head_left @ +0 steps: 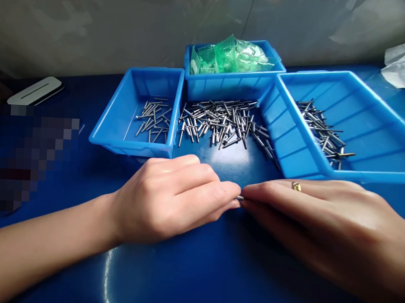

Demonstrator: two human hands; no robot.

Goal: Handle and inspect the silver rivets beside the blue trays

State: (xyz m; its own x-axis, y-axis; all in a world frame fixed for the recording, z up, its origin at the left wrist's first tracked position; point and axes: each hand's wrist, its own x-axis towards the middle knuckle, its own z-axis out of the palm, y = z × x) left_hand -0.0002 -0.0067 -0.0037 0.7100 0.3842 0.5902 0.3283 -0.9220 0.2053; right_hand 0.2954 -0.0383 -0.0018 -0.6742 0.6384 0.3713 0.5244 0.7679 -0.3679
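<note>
Above bench (196, 268), before bins: your left hand (176, 195) and right hand (324, 221) pinch small metal piece (241, 197) between them, fingertips nearly meeting. Rivets (221, 121) lie loose beyond.

The counter (168, 281) is deep glossy blue, with a whitish streak of glare at 7 o'clock. Brighter, plain blue colours the bins at 10 (111, 115), 12 (226, 86) and 2 o'clock (376, 133), the last banded with darker blue lines. The bag (226, 55) at 12 is translucent green; the screws (153, 115) at 10 and loose rivets (221, 121) at 12 are silver-grey, like the pin (241, 198) at 4. Gold marks the ring (296, 187) at 3; the wall (127, 30) is mottled grey.
</note>
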